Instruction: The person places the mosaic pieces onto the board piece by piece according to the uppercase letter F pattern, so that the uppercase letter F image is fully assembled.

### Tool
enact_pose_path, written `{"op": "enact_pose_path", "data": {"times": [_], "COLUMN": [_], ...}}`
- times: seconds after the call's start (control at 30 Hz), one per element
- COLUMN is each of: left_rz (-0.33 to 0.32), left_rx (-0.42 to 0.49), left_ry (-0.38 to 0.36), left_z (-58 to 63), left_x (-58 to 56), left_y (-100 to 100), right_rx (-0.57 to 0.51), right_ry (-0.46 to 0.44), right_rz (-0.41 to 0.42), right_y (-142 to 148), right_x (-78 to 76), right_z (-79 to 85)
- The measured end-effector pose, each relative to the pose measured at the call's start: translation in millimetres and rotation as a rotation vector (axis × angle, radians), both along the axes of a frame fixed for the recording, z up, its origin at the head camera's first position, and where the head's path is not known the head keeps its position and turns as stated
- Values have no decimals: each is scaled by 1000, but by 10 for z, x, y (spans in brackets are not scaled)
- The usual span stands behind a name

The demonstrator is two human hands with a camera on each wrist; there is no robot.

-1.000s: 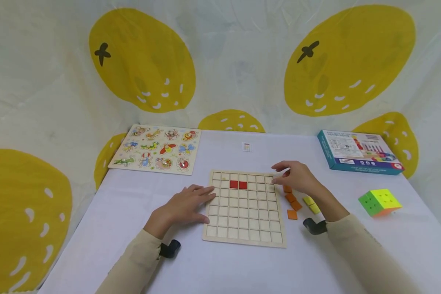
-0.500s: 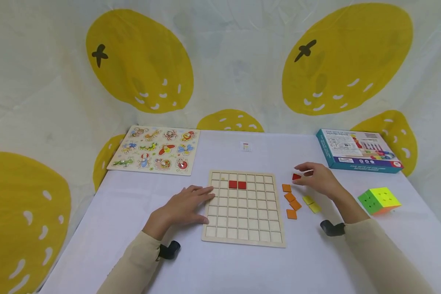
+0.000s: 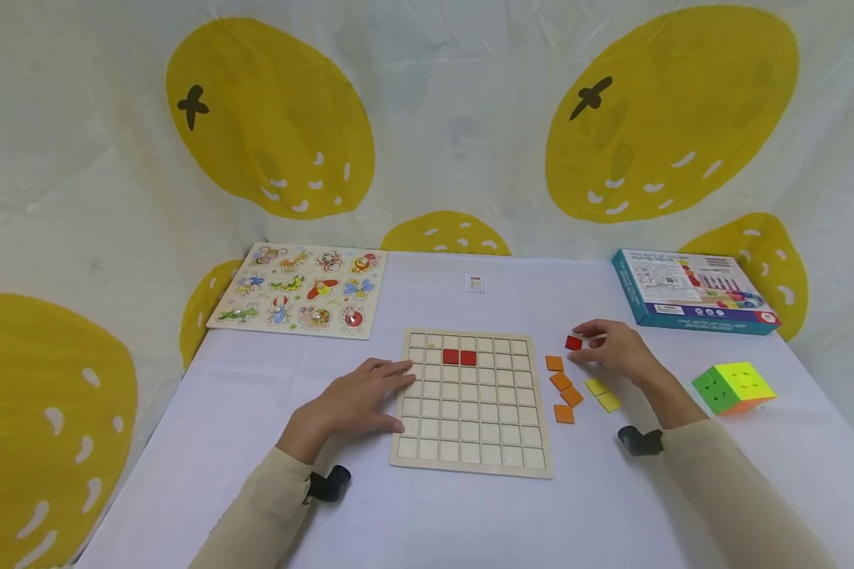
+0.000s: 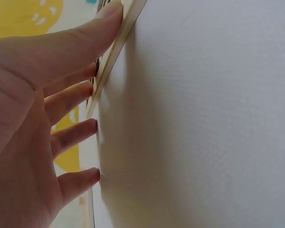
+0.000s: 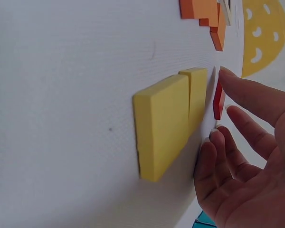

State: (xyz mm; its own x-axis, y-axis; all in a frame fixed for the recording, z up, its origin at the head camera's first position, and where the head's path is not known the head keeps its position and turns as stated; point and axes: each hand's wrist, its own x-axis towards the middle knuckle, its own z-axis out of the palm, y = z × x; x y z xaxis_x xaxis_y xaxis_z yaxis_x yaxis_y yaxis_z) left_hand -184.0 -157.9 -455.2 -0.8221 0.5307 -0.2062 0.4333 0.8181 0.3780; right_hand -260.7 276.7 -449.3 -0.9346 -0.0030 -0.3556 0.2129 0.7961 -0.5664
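In the head view, a square wooden grid board point(image 3: 471, 472) lies flat, with two red tiles point(image 3: 459, 358) side by side in its second row. My left hand point(image 3: 352, 399) rests at the board's left edge, thumb and fingers spread; the left wrist view shows the thumb on the frame's edge point(image 4: 115, 52). At the upper right of the board, my right hand point(image 3: 612, 348) has its thumb and index finger on either side of a loose red tile point(image 3: 573, 343) lying on the cloth. Its fingers are loosely bent. Several orange tiles point(image 3: 561, 382) and two yellow tiles point(image 3: 602, 394) lie nearby.
An insect peg puzzle point(image 3: 299, 291) lies at the back left. A small printed card point(image 3: 476, 284) is behind the board. A boxed toy set point(image 3: 697, 292) stands at the back right, with a puzzle cube point(image 3: 733, 389) in front of it.
My right hand has moved right, from the board's upper right corner to the loose red tile, and its thumb has lowered beside the tile. My left hand has stayed at the board's edge.
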Motion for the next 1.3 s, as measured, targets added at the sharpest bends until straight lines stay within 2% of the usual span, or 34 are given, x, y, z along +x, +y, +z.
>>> {"op": "enact_pose_path", "data": {"times": [0.7, 0.87, 1.07, 1.3], "left_rz": [7, 8, 4, 11], "left_rx": [32, 32, 27, 19], "left_ry": [-5, -2, -8, -9], "left_z": [-18, -21, -19, -13], "left_x": [9, 2, -10, -9], "left_y": [-17, -17, -2, 4], "right_rx": [40, 11, -60, -99], "right_ry": [51, 51, 46, 134], "right_rz": [10, 7, -44, -55], "right_y": [-46, -15, 61, 40], "right_x": [-6, 24, 44, 14], "right_z": [-78, -59, -19, 70]}}
